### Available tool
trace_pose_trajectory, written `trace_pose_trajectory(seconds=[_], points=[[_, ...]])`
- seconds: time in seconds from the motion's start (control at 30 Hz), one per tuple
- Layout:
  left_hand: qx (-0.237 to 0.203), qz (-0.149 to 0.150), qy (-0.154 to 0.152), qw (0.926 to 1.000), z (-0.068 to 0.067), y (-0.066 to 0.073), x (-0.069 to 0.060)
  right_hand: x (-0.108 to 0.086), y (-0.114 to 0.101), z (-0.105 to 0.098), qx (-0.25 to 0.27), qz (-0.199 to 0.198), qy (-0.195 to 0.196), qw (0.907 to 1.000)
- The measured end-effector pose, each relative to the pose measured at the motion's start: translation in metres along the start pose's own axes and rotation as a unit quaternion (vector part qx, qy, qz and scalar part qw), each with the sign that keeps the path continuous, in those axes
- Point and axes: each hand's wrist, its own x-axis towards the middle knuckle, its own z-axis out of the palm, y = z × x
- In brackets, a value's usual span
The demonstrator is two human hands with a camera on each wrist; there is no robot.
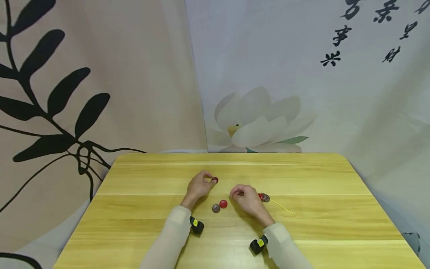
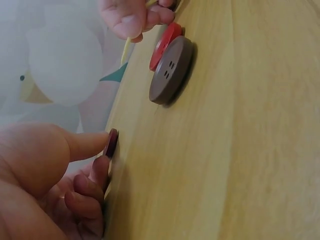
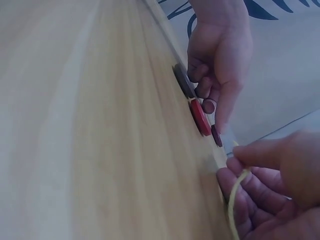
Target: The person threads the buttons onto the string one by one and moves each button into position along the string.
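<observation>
My left hand (image 1: 199,185) pinches a dark red button (image 2: 111,142) by its edge between thumb and finger, close to the tabletop. Between the thumb and fingertips of my right hand (image 1: 248,200) is a yellow cord (image 3: 233,205), its short end poking out toward the left. The cord's tail trails over the table to the right, past a red button (image 1: 260,196) and a brown button (image 1: 266,198) bunched beside the hand; whether these are strung on it is hard to tell. Between the hands lie a larger red button (image 1: 223,204) and a brown four-hole button (image 2: 171,71).
The wooden table (image 1: 134,224) has its far edge against a printed cloth backdrop (image 1: 151,93). A small black wrist camera (image 1: 197,226) sits on the left sleeve and another camera (image 1: 258,245) on the right one.
</observation>
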Motion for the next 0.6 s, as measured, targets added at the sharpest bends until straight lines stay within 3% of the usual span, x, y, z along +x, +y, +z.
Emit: trace_pose_trajectory(seconds=[0.6], points=[[0.000, -0.002, 0.008, 1.0000, 0.0027, -0.0034, 0.0028, -0.0008, -0.0029, -0.0035, 0.006, -0.015, -0.006, 0.9999]])
